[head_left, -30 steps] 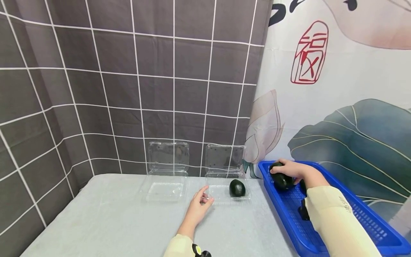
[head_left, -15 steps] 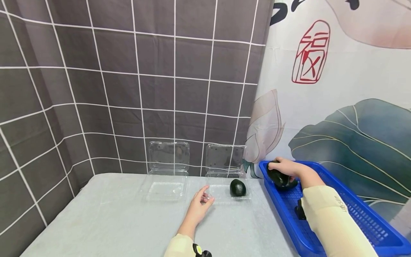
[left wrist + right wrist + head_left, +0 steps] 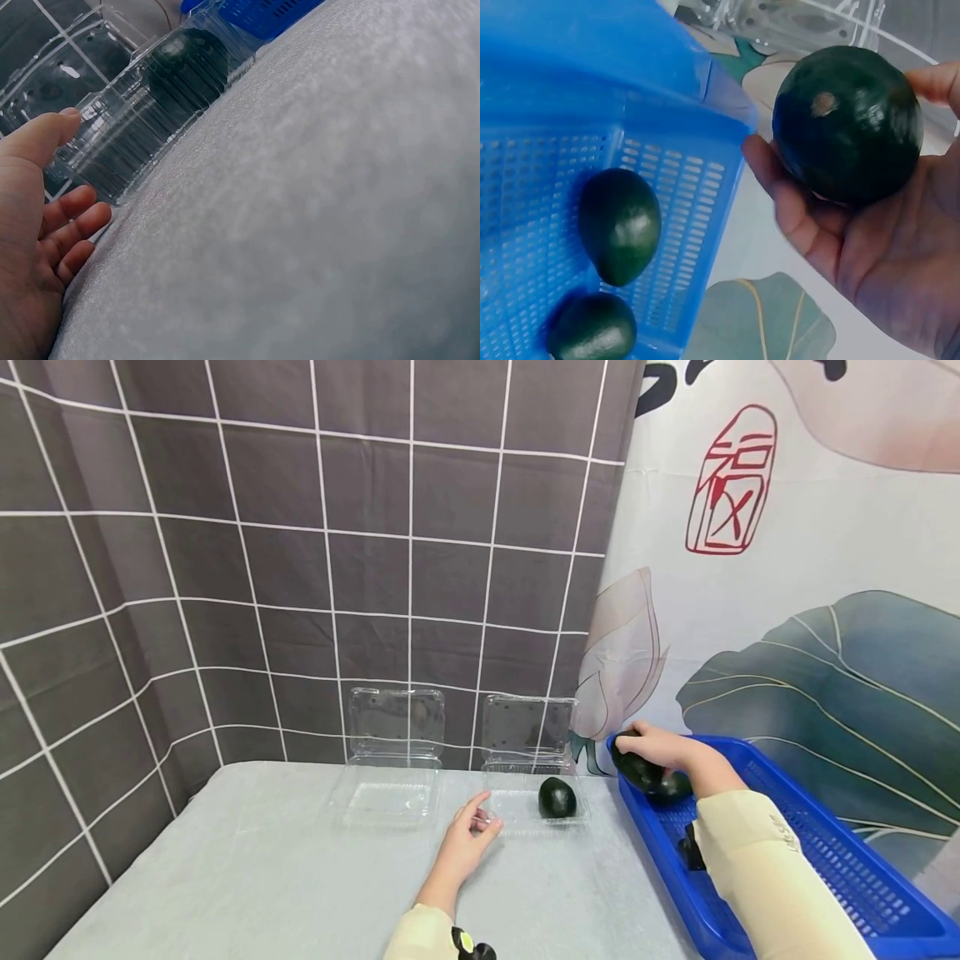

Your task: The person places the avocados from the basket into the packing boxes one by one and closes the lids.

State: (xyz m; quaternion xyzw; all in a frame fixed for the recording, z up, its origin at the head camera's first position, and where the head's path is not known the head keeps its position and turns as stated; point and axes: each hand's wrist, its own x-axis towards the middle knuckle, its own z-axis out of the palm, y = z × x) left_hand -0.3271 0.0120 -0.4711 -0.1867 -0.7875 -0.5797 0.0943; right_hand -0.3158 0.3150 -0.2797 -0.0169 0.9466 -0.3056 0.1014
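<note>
looks like the pick-up step: the right hand has its fingers curled round an avocado, over the far corner of the basket at lower right of the head view. the left hand sits lower centre by the front corner of a box, thumb and fingers apart and a bit bent; can't really tell if it's touching. that box already has one avocado in it, right-hand side, with room beside it. so the next move probably calls for clearing the basket rim and heading left to that gap, left hand ready to steady the flimsy plastic. second box, left of that one, has nothing in it.

fun part is the views: from the head, one basket avocado peeks out behind the held one, but the right wrist view shows two in there, left and lower left, plus the pale scar on the held one. left wrist view gets the box's ridged side, near the thumb.
</note>
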